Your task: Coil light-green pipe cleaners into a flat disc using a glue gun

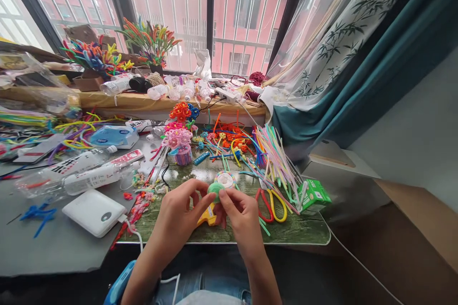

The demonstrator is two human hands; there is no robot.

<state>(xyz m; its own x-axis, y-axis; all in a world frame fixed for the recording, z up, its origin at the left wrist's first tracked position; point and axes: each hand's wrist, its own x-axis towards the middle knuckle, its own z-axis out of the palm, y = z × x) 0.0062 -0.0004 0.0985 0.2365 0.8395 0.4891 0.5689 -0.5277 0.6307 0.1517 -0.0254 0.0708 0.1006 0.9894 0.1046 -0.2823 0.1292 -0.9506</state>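
Between the fingertips of both hands sits a small round green piece [215, 189], which looks like a coiled pipe cleaner. My left hand [184, 207] pinches its left side with thumb and forefinger. On its right side, my right hand [239, 209] grips the edge the same way. Just behind the piece lies a round roll of tape [226, 180]. A yellow tool [208, 217] rests under my hands, mostly covered by them. Scissors [274, 206] with red and yellow handles lie right of my right hand, and green pipe cleaner ends [264, 227] poke out beside them.
A bundle of pastel pipe cleaners [277, 159] leans near a green box [315, 194] at the right. Pink fuzzy flowers [178, 137] stand behind my hands. At the left are plastic bottles [102, 171] and a white power bank [95, 213] with its cable. The table's front edge [293, 243] is close.
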